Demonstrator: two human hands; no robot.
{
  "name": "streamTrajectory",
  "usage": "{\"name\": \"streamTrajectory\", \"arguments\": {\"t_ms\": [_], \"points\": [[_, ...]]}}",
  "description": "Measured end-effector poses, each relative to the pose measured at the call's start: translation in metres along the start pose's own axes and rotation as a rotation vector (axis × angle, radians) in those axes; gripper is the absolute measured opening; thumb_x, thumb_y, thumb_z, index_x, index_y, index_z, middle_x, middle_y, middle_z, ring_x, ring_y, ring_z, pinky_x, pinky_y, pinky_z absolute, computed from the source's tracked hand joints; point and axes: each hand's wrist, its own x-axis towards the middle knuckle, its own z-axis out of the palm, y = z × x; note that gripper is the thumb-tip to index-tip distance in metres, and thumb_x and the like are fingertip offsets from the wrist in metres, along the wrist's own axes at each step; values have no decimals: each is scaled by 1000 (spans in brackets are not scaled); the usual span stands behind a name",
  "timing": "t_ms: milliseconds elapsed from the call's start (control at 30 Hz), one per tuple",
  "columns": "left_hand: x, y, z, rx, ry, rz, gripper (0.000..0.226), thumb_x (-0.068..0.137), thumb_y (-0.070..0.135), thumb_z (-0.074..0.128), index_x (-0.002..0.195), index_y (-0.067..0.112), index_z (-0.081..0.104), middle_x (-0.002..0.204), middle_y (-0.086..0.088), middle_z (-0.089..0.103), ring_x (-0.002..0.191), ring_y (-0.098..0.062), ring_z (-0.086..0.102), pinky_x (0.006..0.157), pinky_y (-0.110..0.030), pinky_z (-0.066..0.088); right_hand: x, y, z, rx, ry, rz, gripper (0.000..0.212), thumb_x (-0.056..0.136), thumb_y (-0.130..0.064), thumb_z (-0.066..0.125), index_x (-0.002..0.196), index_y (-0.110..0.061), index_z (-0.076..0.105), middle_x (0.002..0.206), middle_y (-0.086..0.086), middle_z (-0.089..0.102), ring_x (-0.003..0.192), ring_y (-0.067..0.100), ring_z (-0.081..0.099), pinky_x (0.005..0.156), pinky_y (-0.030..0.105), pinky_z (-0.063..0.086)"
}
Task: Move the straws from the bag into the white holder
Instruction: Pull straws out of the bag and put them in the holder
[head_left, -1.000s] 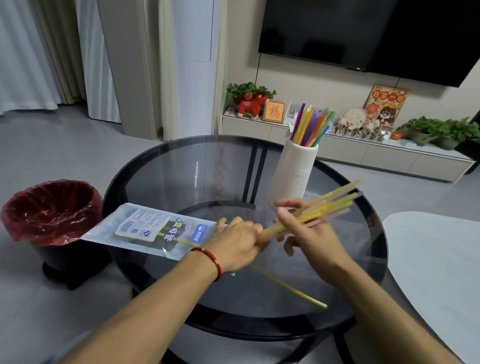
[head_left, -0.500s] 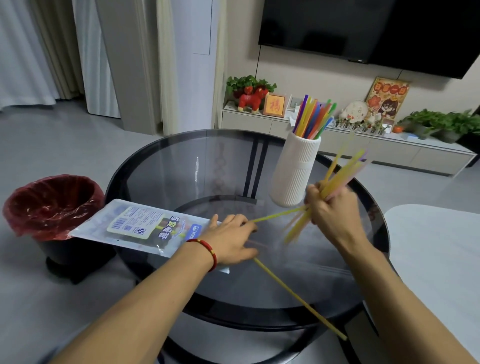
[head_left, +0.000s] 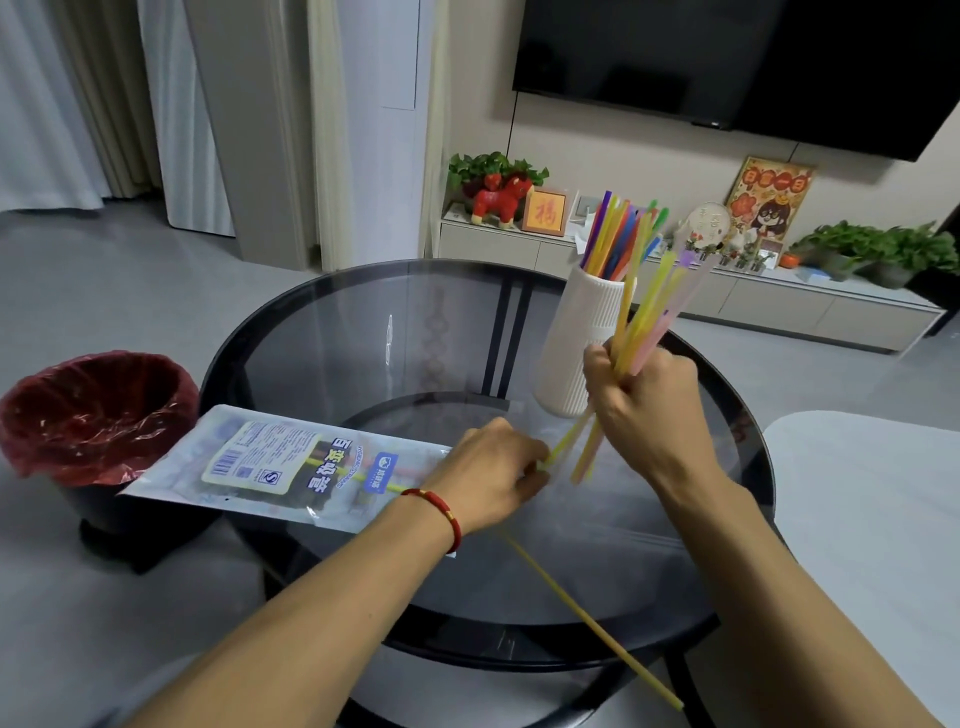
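since half a second ago the right hand (head_left: 649, 400) has tipped its bundle of straws (head_left: 647, 306) more upright and brought it against the front of the white holder (head_left: 576, 338), while the left hand (head_left: 488, 478) has slid along the bag's mouth to the lower end of one yellow-green straw.

off the desk's left edge one bin with a red liner (head_left: 93, 410) stands on the floor, and the bag (head_left: 280, 467) overhangs that edge towards it, its printed label up and a few straws showing through the plastic; how many i cannot tell. the far-left part of the round glass desk (head_left: 395, 332) is bare, open room between the bag and the far rim. the left hand lies on the bag's open end near the desk's middle, its grip pinched on the low end of a yellow-green straw that runs up into the bundle. one loose yellow straw (head_left: 592, 618) lies slanted from under that hand to past the near-right edge, its tip hanging over. the right hand's grip is clenched round a bundle of yellow, green and pink straws, too blurred to count, tips just beside the holder's rim. the holder stands upright near the far-right edge, already full of coloured straws (head_left: 618, 239). right of the desk, a pale surface (head_left: 872, 519) sits close by, with a narrow gap between.
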Motion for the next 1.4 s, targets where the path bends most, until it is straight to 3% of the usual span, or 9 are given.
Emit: {"name": "streamTrajectory", "arguments": {"t_ms": [67,167,367,533,733,867,1000,1133,1400], "points": [[4,8,4,25,15,1,20,96,25,53,84,20,68,83,-5,67,89,-28,57,75,-37,42,1,3,6,-2,5,14,48,100,-24,49,63,5,54,56,24,59,54,44,57,55,51,52],[12,12,9,-61,15,-61,19,93,20,57,81,20,72,83,-6,71,86,-28,62,82,-41,47,-10,10,18,-11,-78,48,46,103,-20,55,65,7,56,58,26,59,56,45,57,57,54,52],[19,8,14,-136,33,-161,35,92,14,52,121,21,70,119,-8,69,114,-26,62,102,-41,49,-18,37,22,2,-151,137,55,106,-31,52,74,11,65,66,28,69,63,44,68,64,56,56],[11,-3,7,-136,116,-235,34,93,17,51,122,25,67,119,-2,66,118,-22,53,98,-39,51,-27,49,19,42,-254,282,39,101,-19,58,70,3,66,60,21,68,50,37,66,53,54,59],[-2,-18,2,239,49,-341,32,91,31,53,122,29,62,123,0,60,122,-24,43,103,-47,31,-32,61,12,263,-151,392,37,102,-25,60,71,-10,73,58,11,72,46,24,69,52,30,60],[-10,-29,19,236,3,-359,44,99,44,33,139,29,44,145,-2,40,140,-25,24,115,-66,4,-38,61,13,203,-194,332,34,104,-31,63,77,-14,75,63,8,74,47,17,70,52,21,56],[-4,-32,31,217,42,-402,47,101,46,23,138,27,43,144,-2,41,142,-23,21,115,-67,-1,-35,54,6,110,-98,250,33,104,-32,63,74,-21,74,59,2,70,44,12,66,50,20,54],[9,-25,30,128,130,-392,43,102,39,27,135,24,49,137,1,51,139,-20,27,119,-61,0,-28,47,-3,-60,-87,100,46,103,-37,60,76,-4,75,67,10,71,56,22,67,58,43,56],[13,-11,29,89,134,-319,34,99,37,36,127,22,51,129,-1,54,138,-22,28,120,-57,6,-34,44,18,-83,-179,100,38,101,-26,67,76,1,75,71,16,73,61,29,69,63,50,59]]}}
